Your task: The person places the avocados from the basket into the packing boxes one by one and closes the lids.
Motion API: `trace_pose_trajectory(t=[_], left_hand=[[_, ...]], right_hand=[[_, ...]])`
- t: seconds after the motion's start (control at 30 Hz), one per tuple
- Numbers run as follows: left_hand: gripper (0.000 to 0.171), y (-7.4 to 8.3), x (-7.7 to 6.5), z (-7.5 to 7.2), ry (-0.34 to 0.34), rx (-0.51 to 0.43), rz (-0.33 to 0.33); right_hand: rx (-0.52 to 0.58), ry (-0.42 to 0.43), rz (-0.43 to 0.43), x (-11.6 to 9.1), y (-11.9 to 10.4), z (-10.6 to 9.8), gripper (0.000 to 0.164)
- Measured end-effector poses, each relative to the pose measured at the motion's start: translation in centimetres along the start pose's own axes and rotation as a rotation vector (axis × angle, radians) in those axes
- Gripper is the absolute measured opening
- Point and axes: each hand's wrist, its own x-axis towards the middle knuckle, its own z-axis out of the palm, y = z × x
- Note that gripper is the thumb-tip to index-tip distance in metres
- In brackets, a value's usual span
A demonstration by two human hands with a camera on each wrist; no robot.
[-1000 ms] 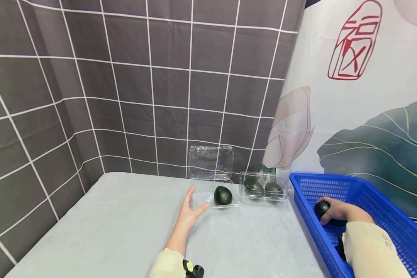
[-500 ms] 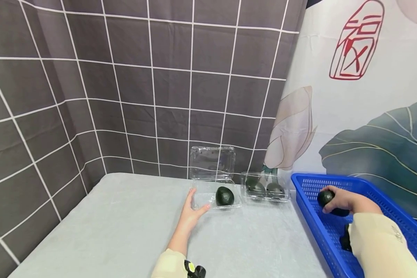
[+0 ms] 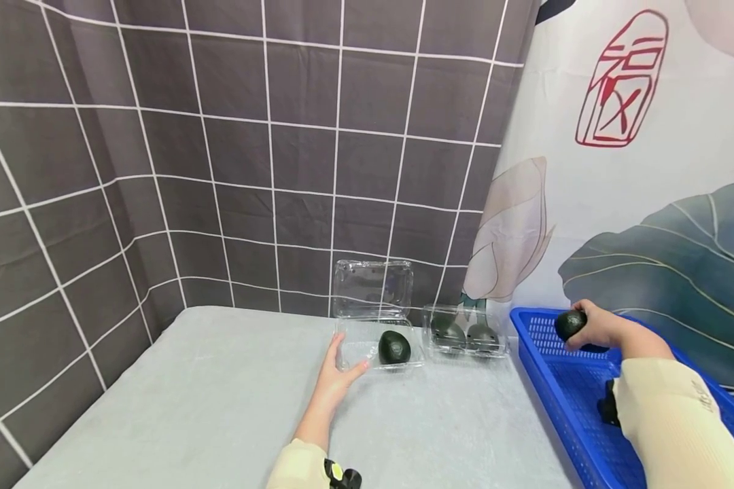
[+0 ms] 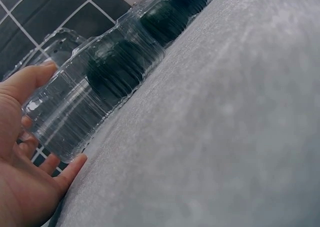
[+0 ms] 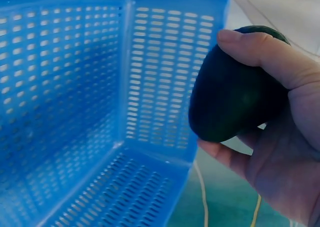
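Observation:
My right hand (image 3: 596, 326) grips a dark green avocado (image 3: 567, 324) at the height of the blue basket's far rim (image 3: 529, 314). In the right wrist view the thumb lies over the avocado (image 5: 232, 94) and fingers show beneath it. My left hand (image 3: 333, 380) is spread at the left end of a clear plastic clamshell box (image 3: 356, 353), thumb by its front wall. In the left wrist view fingertips are right at the box (image 4: 62, 109). The box's lid (image 3: 373, 288) stands up, and one avocado (image 3: 394, 348) lies in the right part of its base.
Right of the open box sits another clear box (image 3: 465, 333), lid down, with two avocados in it. The basket stands at the table's right side. A grey tiled-pattern cloth (image 3: 232, 170) and a printed cloth (image 3: 526, 224) hang behind the light table (image 3: 220, 394).
My right hand has lifted the avocado up from inside the basket to rim height. The left hand, the box and the avocado in it stay where they are.

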Motion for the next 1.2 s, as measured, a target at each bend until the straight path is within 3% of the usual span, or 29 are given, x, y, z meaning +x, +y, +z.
trace_pose_trajectory(t=[0.2,0.4,0.57,0.83,1.07,1.2], left_hand=[[0.081,-0.4,0.1,0.0,0.004,0.003,0.000],[0.080,-0.2,-0.1,0.0,0.000,-0.003,0.005],[0.081,-0.1,-0.2,0.0,-0.002,-0.014,0.000],[0.082,-0.1,-0.7,0.0,0.020,-0.018,0.106],[0.081,-0.1,-0.1,0.0,0.003,-0.024,0.025],[0.081,0.0,0.0,0.0,0.001,-0.015,0.018]], right_hand=[[-0.086,0.063,-0.049,0.5,-0.7,-0.3,0.075],[-0.155,0.139,-0.013,0.5,-2.0,-0.2,0.075],[-0.194,0.186,-0.037,0.7,-3.2,-0.2,0.071],[-0.246,0.238,-0.133,1.6,-5.3,-0.2,0.072],[-0.219,0.202,-0.190,2.2,-7.8,0.0,0.076],[-0.233,0.208,-0.234,2.4,-8.7,0.5,0.074]])
